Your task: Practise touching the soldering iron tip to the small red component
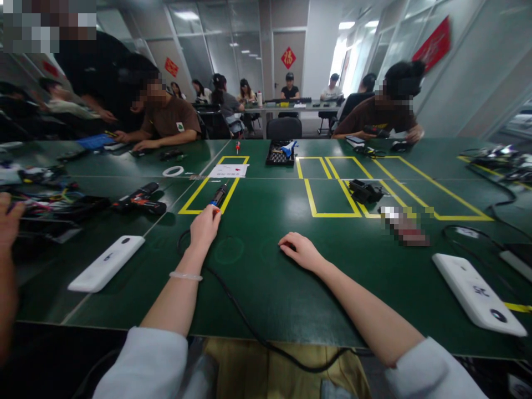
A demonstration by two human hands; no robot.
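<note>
The slim tool has a dark body with a blue band and a small orange patch close to the fingers; its narrow end points away from the person. It sits over the near part of a yellow-taped rectangle on the green table, just short of a white card. The left hand has its fingers closed around the tool's near end. The right hand lies on the table, fingers loosely half-curled, with nothing visible in it. Farther off, a black tray contains small metallic pieces, too small to identify, and a blue-and-white item lies across its right side.
</note>
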